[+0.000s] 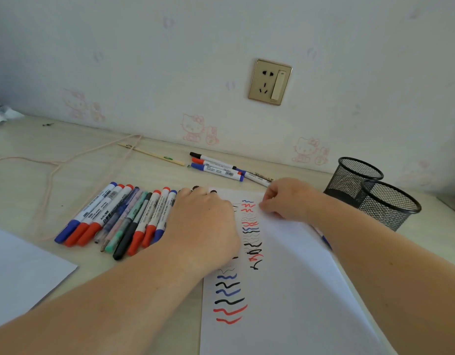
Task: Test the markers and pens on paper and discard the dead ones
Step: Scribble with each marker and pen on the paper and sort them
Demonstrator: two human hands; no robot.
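Note:
A white test paper point(277, 303) with red, blue and black squiggles lies in front of me. My left hand point(204, 221) rests palm down across its upper left edge, over a few black-capped markers point(195, 187) whose tips peek out past my fingers; whether it grips them is hidden. My right hand point(285, 201) is pinched on the paper's upper part, where the sheet looks lifted. Left of my left hand, a row of several markers and pens point(113, 219) lies side by side. A blue marker point(326, 242) shows under my right forearm.
A few more markers point(217, 168) lie by the wall. Two black mesh pen cups point(357, 179) point(391, 204) stand at the right. Another white sheet point(21, 272) lies at the near left. A pink cord point(52, 165) and a wooden stick point(154, 155) lie at the back.

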